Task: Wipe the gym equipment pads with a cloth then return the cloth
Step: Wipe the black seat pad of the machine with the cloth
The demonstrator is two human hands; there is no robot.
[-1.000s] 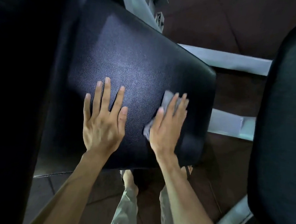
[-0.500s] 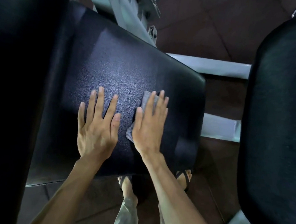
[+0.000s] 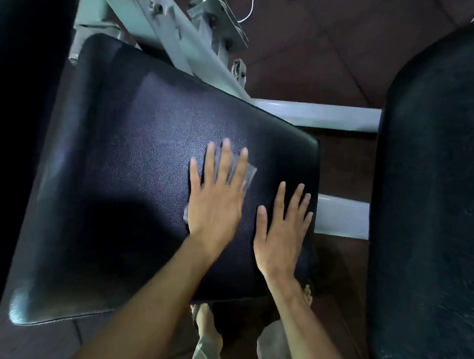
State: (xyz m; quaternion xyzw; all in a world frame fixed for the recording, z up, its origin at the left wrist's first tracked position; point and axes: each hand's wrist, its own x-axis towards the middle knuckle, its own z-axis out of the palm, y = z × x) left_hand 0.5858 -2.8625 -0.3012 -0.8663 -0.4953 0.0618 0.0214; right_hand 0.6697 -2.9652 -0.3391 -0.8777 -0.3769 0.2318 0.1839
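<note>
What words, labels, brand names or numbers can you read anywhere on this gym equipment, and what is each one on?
None: no readable text in this view.
The black pad shows only plain grain.
The pale metal frame shows bolts but no sticker or number.
The grey cloth under the left hand is blurred, with no print visible.
The second pad on the right is unmarked.

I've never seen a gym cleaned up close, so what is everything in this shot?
pads: two, black; one in the centre, one at the right
frame: one, pale grey metal, top and between the pads
cloth: one, grey, on the centre pad under the left hand
cord: one, white, top
floor: brown tiles
left hand: flat on the cloth
right hand: flat on the centre pad, near its right edge
</note>
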